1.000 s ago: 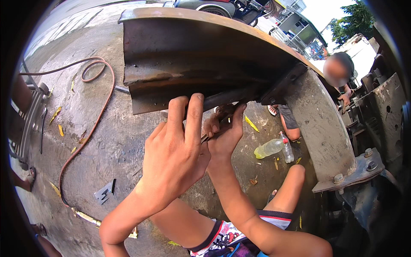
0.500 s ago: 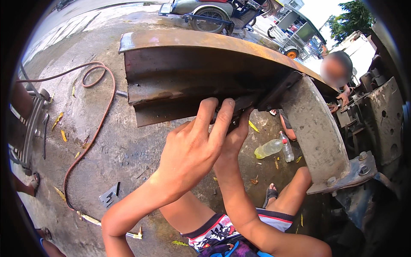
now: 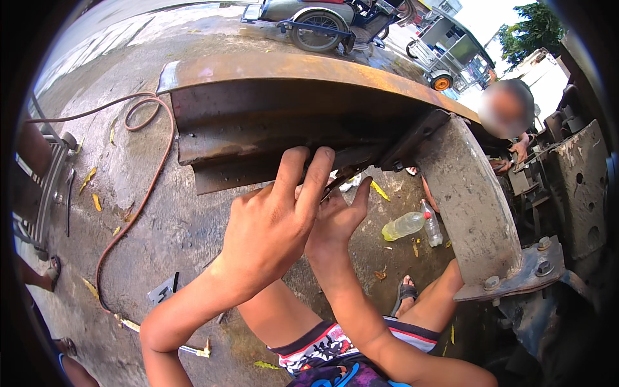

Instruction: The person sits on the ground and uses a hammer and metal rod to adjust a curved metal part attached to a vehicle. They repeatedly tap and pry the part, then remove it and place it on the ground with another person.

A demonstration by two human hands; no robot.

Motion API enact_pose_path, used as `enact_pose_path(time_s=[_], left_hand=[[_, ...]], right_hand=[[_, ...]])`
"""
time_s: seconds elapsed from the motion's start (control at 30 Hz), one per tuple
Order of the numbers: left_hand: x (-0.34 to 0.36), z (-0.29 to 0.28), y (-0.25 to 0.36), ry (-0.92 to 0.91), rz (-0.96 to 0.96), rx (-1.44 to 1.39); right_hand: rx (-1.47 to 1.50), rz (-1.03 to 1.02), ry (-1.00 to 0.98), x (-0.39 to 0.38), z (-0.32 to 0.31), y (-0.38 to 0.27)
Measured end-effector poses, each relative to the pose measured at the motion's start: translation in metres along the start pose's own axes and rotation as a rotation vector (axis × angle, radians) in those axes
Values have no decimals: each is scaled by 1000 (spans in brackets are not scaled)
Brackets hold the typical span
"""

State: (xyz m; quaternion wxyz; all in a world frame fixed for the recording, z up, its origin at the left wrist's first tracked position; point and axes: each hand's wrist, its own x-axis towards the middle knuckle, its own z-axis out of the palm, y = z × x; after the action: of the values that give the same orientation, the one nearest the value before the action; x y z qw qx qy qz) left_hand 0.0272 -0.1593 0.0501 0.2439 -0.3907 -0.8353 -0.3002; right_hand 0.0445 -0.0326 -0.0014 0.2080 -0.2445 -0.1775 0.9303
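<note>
A rusty, ridged steel beam spans the upper middle, joined at its right to a grey steel bracket with bolts on its foot plate. My left hand is raised at the beam's lower edge, two bent fingers against it and the rest hidden. Just behind it, my right hand reaches up to a small dark metal piece under the beam, partly covered by the left hand; what exactly either hand grips is unclear.
A co-worker crouches by a vehicle frame at right. A red hose with torch, a dark cut plate, two plastic bottles and a metal bench are around me. Sidecar vehicles stand behind.
The beam's left end has shifted left since half a second ago. Both my hands moved slightly left with it, after moving rightward earlier; the right hand's fingers show more now.
</note>
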Motion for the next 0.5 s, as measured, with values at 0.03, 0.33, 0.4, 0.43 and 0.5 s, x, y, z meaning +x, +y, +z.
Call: enact_pose_path(time_s=[0.03, 0.33, 0.4, 0.43, 0.5], left_hand=[[-2, 1, 1, -10, -27, -41], [-18, 19, -6, 94, 78, 238], [-21, 24, -4, 160, 133, 274], [-23, 26, -1, 147, 153, 260], [-23, 30, 2, 226, 217, 255]], right_hand=[[21, 16, -49, 1, 0, 0], [-163, -134, -134, -2, -2, -1], [-378, -332, -288, 1, -2, 4], [-433, -397, -291, 0, -3, 6], [-622, -554, -383, -1, -5, 8]])
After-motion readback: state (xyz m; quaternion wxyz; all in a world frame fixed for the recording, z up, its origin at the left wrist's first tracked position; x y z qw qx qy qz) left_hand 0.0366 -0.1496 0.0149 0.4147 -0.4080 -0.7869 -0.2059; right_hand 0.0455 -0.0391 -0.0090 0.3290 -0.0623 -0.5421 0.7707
